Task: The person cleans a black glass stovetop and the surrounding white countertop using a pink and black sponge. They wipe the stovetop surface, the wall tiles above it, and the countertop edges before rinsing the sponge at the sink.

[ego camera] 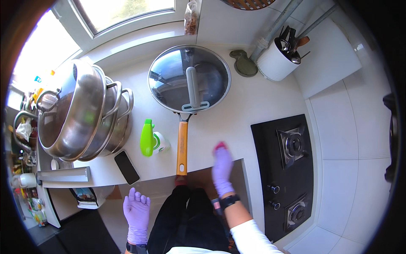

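My right hand (pixel 223 168), in a purple glove, presses a pinkish-red cloth or sponge (pixel 220 145) on the white countertop (pixel 209 128); the hand covers most of it. In front of the counter's edge, my gloved left hand (pixel 137 208) is raised with nothing in it, its fingers slightly curled. The black phone (pixel 127 167) is the thing nearest to it. Between and beyond the hands stand a spray bottle with a green trigger head (pixel 147 138) and a frying pan with a glass lid (pixel 207 76). The pan's wooden handle (pixel 182 144) points toward me and reaches past the counter edge.
Stacked steel pots (pixel 90 111) stand at left. A black gas hob (pixel 279 203) is set into the counter at right. Behind are a green spoon rest (pixel 245 66), a white utensil holder (pixel 274 63) and metal pipes (pixel 272 30). A bag (pixel 190 20) stands on the windowsill.
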`<state>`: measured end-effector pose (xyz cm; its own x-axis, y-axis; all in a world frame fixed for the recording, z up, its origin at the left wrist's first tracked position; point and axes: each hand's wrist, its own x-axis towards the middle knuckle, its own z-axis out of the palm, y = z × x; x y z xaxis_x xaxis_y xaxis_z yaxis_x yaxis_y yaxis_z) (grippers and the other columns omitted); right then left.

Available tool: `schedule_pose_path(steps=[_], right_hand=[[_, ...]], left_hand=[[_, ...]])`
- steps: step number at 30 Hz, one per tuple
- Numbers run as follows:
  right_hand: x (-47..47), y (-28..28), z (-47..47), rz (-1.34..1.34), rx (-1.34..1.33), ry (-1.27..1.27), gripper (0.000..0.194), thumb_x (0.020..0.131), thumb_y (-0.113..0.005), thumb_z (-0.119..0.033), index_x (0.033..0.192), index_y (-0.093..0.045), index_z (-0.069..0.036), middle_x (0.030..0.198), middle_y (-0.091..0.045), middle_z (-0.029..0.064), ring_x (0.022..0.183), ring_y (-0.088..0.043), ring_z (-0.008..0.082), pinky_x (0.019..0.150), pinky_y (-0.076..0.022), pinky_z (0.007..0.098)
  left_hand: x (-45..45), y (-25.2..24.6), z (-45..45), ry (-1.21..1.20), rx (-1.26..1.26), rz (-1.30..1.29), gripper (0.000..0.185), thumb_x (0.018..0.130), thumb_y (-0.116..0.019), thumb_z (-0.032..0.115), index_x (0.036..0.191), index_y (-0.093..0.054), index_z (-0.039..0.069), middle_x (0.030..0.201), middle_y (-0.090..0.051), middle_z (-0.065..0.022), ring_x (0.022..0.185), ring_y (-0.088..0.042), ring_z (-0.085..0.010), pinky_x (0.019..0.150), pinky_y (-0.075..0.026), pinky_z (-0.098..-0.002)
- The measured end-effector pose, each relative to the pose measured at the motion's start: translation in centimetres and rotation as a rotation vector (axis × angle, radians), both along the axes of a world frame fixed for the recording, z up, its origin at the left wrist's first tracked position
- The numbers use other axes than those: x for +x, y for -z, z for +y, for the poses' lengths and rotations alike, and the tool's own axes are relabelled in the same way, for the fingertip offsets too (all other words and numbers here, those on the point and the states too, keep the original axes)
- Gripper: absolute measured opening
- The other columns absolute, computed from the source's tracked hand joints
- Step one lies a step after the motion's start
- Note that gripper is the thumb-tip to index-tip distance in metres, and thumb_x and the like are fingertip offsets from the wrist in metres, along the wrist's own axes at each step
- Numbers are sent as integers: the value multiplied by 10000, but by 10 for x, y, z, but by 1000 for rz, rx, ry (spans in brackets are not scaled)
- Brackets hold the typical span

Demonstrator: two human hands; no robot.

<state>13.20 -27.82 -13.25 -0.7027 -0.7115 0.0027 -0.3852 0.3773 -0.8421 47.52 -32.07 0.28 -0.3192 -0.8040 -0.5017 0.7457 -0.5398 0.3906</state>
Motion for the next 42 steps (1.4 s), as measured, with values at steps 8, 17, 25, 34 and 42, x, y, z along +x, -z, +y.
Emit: schedule_pose_path(steps=[8,17,25,34,42], right_hand=[[28,5,-19,415,-57,-630,378,834,-492,-33,1190,-620,-22,1222,-613,173,1167,-557,346,1017,-435,419],[-57,37,-53,680,172,-173,413,862,-456,-53,1249,-599,-48,1336,-551,178,1255,-484,368,1094,-350,469],[110,5,-39,428,-212,-788,364,807,-516,27,1133,-654,-59,1191,-643,134,1119,-576,385,995,-450,455],[139,-38,42,-520,82,-829,355,899,-459,49,1189,-648,-33,1194,-648,104,1121,-602,213,992,-445,293],[311,-108,25,-1645,108,-513,433,973,-437,-104,1401,-460,-43,1379,-532,77,1253,-523,222,1081,-402,355]], left_hand=[[6,-26,41,-142,-36,-47,375,999,-450,358,1239,-594,109,1003,-641,-11,921,-594,-186,922,-475,-397],[39,-31,111,-402,-31,-80,370,988,-479,356,1236,-597,108,991,-642,-20,888,-601,-192,904,-485,-406],[69,-47,162,-572,-63,-102,363,997,-455,344,1223,-604,102,971,-639,-25,887,-598,-195,894,-488,-409],[157,-65,193,-817,-171,-55,368,986,-479,350,1207,-622,93,952,-651,-44,849,-587,-207,874,-484,-411],[328,-70,218,-1096,-329,-99,387,1003,-454,350,1222,-608,71,964,-665,-48,831,-608,-192,848,-494,-405]])
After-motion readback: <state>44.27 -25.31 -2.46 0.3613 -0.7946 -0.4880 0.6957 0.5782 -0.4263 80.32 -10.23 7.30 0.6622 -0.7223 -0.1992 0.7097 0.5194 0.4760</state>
